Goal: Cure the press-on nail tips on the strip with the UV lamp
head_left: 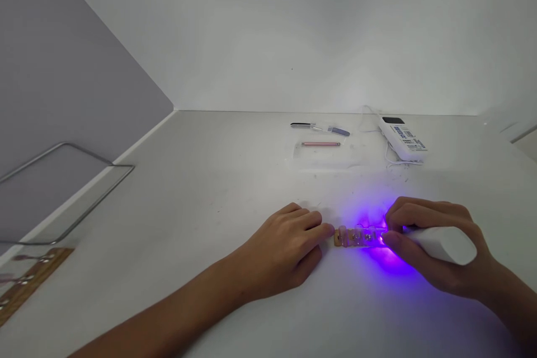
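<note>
A short wooden nail display strip [337, 238] lies on the white table, carrying several pinkish, glossy false nails [356, 236]. At its left end, the index fingertip of my left hand [293, 246] rests against the wood, with the other fingers curled and the thumb bent below. My right hand [444, 257] is wrapped round a white handheld UV nail lamp [448, 244]. Its head points left at the strip's right end, and violet light spreads over the nails and the tabletop there. My fingers and the glare hide the strip's right end.
Towards the back lie a pink pen [321, 144], a black-handled slim tool [301, 125] and a blue-grey piece [338, 131]. A labelled white device [405, 141] with a cable stands back right. At left are a bent metal frame [94, 210] and another wooden nail strip [39, 279].
</note>
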Available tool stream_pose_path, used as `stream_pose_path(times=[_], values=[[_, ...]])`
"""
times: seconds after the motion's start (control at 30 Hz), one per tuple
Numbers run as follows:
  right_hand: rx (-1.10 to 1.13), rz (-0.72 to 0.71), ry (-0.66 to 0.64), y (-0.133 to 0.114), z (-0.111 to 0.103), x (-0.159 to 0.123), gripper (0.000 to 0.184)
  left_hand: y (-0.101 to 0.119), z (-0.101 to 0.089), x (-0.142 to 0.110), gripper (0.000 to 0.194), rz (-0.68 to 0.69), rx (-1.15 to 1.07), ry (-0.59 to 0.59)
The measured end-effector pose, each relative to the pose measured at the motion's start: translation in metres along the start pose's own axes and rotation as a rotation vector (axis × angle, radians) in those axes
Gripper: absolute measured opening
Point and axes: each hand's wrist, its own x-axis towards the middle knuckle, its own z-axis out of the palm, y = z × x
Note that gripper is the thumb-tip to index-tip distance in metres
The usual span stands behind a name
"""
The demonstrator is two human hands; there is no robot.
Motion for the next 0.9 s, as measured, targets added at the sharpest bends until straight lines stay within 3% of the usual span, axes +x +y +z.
stream_pose_path(times=[0.9], values=[[0.000, 0.007, -0.028, 0.0027, -0.0005, -0.0024, 0.020, -0.0002, 0.0001, -0.0001, 0.030, 0.001, -0.002, -0.002]])
